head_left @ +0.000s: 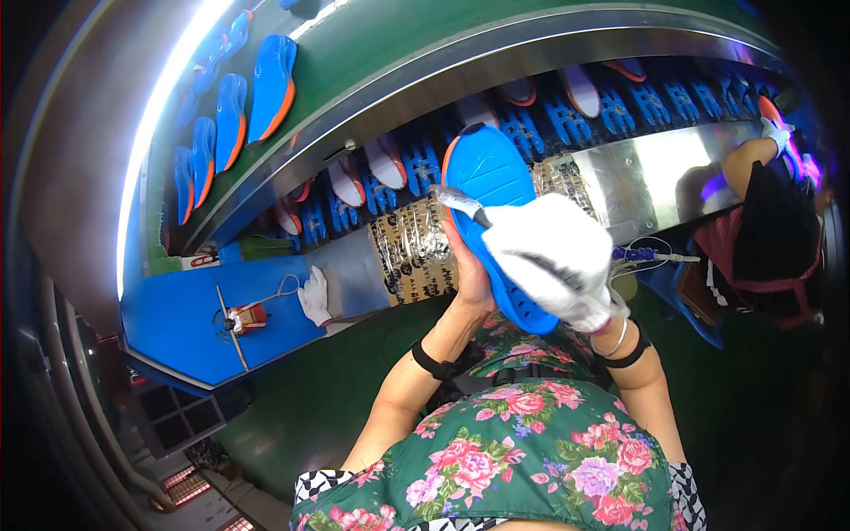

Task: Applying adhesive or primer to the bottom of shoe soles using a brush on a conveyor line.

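Note:
My bare left hand (pixel 471 273) grips a blue shoe sole (pixel 487 164) with an orange rim from its left side and underneath. The sole is tilted up in front of my body, its grooved toe part pointing away and small holes showing at the near end. My right hand (pixel 551 257), in a white knitted glove, is closed round a brush (pixel 462 203) with a pale flat head and dark handle. The brush head lies over the sole's left edge; whether it touches is unclear. The glove hides the sole's middle right side.
Blue-and-orange soles (pixel 270 88) stand on the green upper belt (pixel 381 55). Below it, blue racks (pixel 567 122) carry soles. A white glove (pixel 314 296) lies by the blue table (pixel 168 305), which holds a small red device (pixel 248 319). At right, a co-worker's gloved hand (pixel 776 134) holds a sole.

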`<state>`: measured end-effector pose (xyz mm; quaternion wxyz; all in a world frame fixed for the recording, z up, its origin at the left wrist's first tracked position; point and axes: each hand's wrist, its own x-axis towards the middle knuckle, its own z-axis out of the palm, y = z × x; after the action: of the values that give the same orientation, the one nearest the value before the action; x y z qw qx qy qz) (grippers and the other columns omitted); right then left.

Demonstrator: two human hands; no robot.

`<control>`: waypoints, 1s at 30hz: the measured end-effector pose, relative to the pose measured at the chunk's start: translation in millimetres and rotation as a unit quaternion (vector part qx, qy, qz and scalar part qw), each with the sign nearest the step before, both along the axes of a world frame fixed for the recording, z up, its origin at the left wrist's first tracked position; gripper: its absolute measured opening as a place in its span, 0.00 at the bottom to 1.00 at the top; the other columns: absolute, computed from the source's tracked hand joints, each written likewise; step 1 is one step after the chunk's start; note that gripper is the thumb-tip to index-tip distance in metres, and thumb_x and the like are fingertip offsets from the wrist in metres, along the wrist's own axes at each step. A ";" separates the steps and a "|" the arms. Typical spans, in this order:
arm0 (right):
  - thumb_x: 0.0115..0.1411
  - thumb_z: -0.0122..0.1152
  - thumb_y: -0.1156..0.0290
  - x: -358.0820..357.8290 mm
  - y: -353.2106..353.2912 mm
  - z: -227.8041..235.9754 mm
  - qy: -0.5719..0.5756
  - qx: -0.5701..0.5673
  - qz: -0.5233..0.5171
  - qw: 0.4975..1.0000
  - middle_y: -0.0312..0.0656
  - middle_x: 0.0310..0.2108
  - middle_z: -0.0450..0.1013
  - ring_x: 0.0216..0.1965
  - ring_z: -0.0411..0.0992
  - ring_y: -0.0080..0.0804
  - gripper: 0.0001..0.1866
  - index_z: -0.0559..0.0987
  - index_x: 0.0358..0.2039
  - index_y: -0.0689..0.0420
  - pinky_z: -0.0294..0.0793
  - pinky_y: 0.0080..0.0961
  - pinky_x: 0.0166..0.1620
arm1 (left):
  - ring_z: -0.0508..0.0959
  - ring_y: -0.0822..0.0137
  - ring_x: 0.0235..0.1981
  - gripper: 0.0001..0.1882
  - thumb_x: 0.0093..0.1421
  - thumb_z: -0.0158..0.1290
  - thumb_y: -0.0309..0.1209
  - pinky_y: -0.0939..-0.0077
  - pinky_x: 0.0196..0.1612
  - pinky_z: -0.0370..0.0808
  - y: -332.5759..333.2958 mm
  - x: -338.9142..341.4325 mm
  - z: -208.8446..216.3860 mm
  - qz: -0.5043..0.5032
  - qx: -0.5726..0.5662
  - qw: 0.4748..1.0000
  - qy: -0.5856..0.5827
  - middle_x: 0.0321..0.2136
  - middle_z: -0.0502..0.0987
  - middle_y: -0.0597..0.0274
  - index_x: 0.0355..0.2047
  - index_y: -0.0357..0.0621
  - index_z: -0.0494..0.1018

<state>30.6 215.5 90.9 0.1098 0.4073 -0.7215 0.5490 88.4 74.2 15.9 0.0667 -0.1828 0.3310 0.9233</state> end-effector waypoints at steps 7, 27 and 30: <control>0.51 0.69 0.79 -5.1 2.1 2.8 0.061 0.031 -0.041 0.997 0.48 0.44 0.82 0.43 0.81 0.43 0.17 0.86 0.44 0.57 0.79 0.36 0.46 | 0.71 0.55 0.62 0.55 0.58 0.27 0.80 0.52 0.64 0.70 -2.0 1.6 -7.9 0.004 0.025 1.000 0.010 0.62 0.69 0.54 0.70 0.49 0.56; 0.54 0.69 0.71 4.2 9.8 -20.4 0.050 -0.038 -0.006 0.998 0.42 0.41 0.82 0.40 0.80 0.42 0.15 0.86 0.44 0.52 0.79 0.35 0.43 | 0.68 0.54 0.62 0.55 0.58 0.31 0.80 0.51 0.65 0.67 -30.2 -9.0 -10.9 0.067 -0.097 0.992 0.045 0.65 0.65 0.56 0.72 0.50 0.51; 0.53 0.70 0.74 14.9 6.0 -23.4 0.037 -0.054 0.036 0.997 0.41 0.40 0.82 0.40 0.80 0.40 0.15 0.86 0.43 0.52 0.79 0.36 0.44 | 0.74 0.50 0.57 0.58 0.56 0.31 0.82 0.51 0.61 0.72 -51.3 -7.0 -44.6 0.019 0.043 0.997 0.065 0.60 0.69 0.48 0.71 0.47 0.52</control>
<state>45.4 221.5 67.5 0.1384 0.4468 -0.6708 0.5756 81.5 22.9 -28.7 0.0356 -0.1254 0.2912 0.9477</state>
